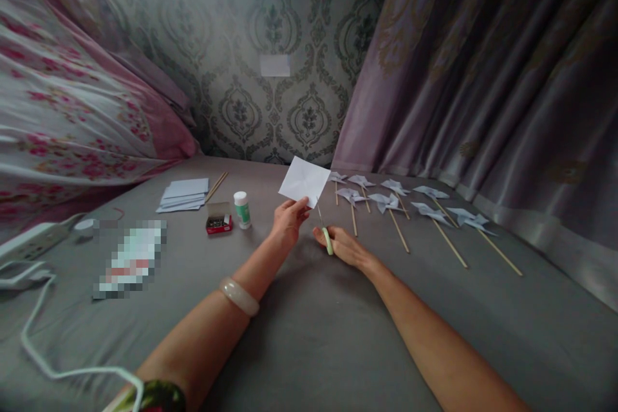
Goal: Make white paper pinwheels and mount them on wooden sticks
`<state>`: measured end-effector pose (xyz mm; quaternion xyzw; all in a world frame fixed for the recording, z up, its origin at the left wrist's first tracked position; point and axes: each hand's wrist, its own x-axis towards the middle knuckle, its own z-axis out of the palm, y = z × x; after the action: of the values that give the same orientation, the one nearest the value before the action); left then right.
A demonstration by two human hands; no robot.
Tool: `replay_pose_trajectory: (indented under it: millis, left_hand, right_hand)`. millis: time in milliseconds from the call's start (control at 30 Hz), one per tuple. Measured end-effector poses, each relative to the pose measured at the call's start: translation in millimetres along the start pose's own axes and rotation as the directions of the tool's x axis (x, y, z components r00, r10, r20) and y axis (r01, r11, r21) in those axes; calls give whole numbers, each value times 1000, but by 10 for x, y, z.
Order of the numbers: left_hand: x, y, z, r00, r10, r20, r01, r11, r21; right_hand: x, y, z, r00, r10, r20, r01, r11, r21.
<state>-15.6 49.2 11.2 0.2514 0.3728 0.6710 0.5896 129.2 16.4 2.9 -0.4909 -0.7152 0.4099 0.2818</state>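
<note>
My left hand (288,220) pinches a corner of a white square sheet of paper (304,181) and holds it up above the grey bed sheet (309,322). A pale bangle sits on that wrist. My right hand (342,244) grips small scissors with a light green handle (326,234), blades pointing up toward the paper's lower edge. The blades are just below the sheet, close to my left fingers.
Several white paper pinwheels on wooden sticks (400,206) lie in a row to the right. A stack of white paper (183,195), spare sticks (217,185), a red pin box (219,221) and a glue bottle (242,208) lie left. A power strip (33,241) and white cable (33,341) lie far left.
</note>
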Motion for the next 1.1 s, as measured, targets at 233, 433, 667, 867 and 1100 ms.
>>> replay_pose_trajectory:
  millis: [233, 433, 667, 867, 1100]
  left_hand:
    - [-53, -39, 22, 999, 40, 22, -41, 999, 28]
    - [-68, -44, 31, 999, 49, 21, -50, 999, 17]
    - [-96, -21, 58, 999, 46, 17, -47, 999, 7]
    - [-91, -25, 72, 999, 50, -5, -50, 999, 8]
    - [-85, -24, 71, 999, 48, -13, -47, 999, 14]
  right_hand:
    - [-33, -7, 14, 1000, -27, 10, 27, 999, 31]
    - [-32, 6, 14, 1000, -15, -3, 15, 998, 53]
    - [-40, -6, 8, 999, 0, -37, 2, 998, 59]
    - [-39, 13, 9, 997, 17, -71, -12, 998, 67]
    - [-25, 53, 23, 995, 31, -97, -22, 996, 88]
